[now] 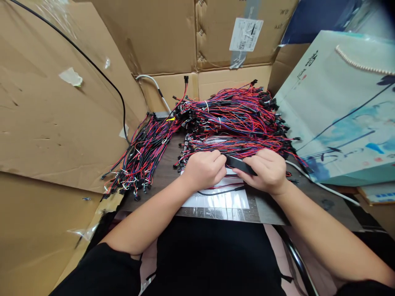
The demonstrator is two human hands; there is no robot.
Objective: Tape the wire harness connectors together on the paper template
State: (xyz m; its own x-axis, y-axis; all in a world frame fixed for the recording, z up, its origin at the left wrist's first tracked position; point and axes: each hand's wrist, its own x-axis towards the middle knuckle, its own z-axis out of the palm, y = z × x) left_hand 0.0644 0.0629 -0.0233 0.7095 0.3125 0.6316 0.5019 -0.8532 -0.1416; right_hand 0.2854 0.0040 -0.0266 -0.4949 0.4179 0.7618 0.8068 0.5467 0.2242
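Observation:
Between my two hands stretches a flat black strip (241, 165), held a little above the table; its exact kind is unclear. My left hand (206, 169) is closed at the strip's left end, its fingertips hidden behind the knuckles. The strip's right end is pinched by my right hand (268, 169), thumb along its lower side. Just behind both hands lies a row of red and black connector wires (234, 144). Below them, a few wires and a black cable (220, 192) lie across a white printed sheet (212, 201).
A tall pile of tied wire bundles (237, 111) stands behind. Another wire bundle (151, 148) lies at the left. Cardboard walls (61, 94) enclose the left and back. At the right stand a pale paper bag (348, 111) and a white cable (324, 187) along the table (274, 209).

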